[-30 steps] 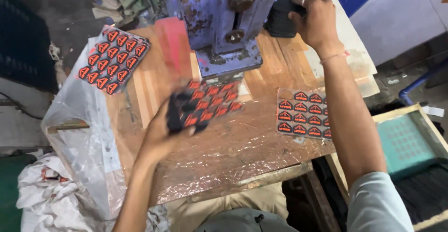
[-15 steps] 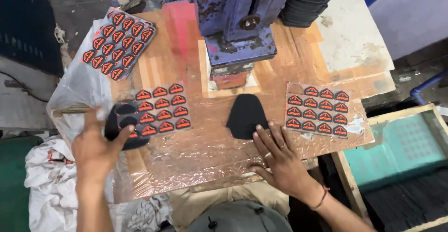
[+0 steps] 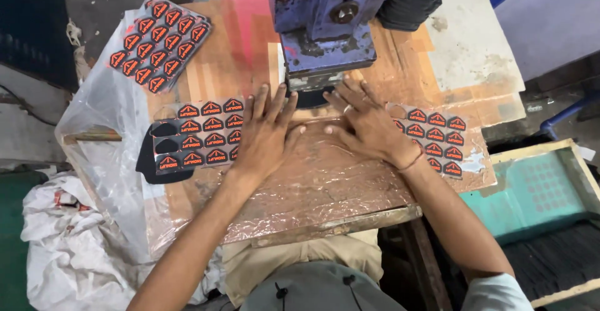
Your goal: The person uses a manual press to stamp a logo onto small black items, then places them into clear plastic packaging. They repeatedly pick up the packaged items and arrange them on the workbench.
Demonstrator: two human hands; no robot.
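My left hand and my right hand lie flat on the foil-covered table, fingers spread and pointing at a black fabric piece. That piece sits mostly hidden under the head of the blue press. Left of my left hand lies a sheet of orange-and-black badge stickers on top of another black piece. A second sticker sheet lies partly under my right wrist.
A third sticker sheet rests at the table's far left corner. A stack of black pieces stands behind the press at the right. A clear plastic bag hangs off the left edge. A teal screen frame sits lower right.
My left hand let go of the sticker sheet with its black piece and moved right. My right hand slid forward, and the black piece went from the open table under the press head.
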